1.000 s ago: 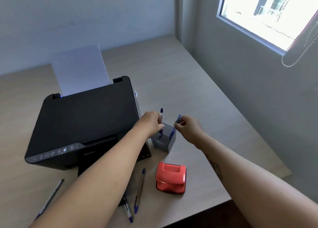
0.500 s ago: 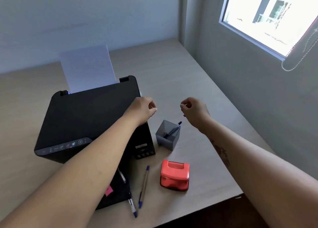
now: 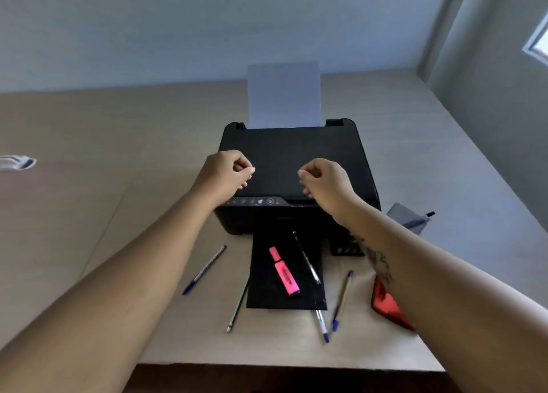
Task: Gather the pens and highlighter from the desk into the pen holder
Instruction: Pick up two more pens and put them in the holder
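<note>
My left hand [image 3: 226,174] and my right hand [image 3: 324,180] hover over the black printer, fingers curled, holding nothing. A pink highlighter [image 3: 284,271] and a dark pen [image 3: 307,257] lie on the printer's black output tray [image 3: 261,297]. A blue-capped pen [image 3: 204,270] lies left of the tray and a thin pen [image 3: 238,308] runs along its left edge. Two blue-tipped pens [image 3: 322,326] [image 3: 342,300] lie at the tray's right. The grey pen holder [image 3: 407,218], with pens inside, stands right of the printer, partly hidden by my right forearm.
The black printer [image 3: 296,161] with a white sheet [image 3: 284,94] standing in its feeder fills the desk's middle. A red hole punch [image 3: 385,305] sits at the front right under my forearm. The desk's front edge [image 3: 267,366] is close. A wall runs along the right.
Both hands let go of the pens into the holder and drew back leftward over the printer. The view has swung left and down, revealing the highlighter and pens at the front.
</note>
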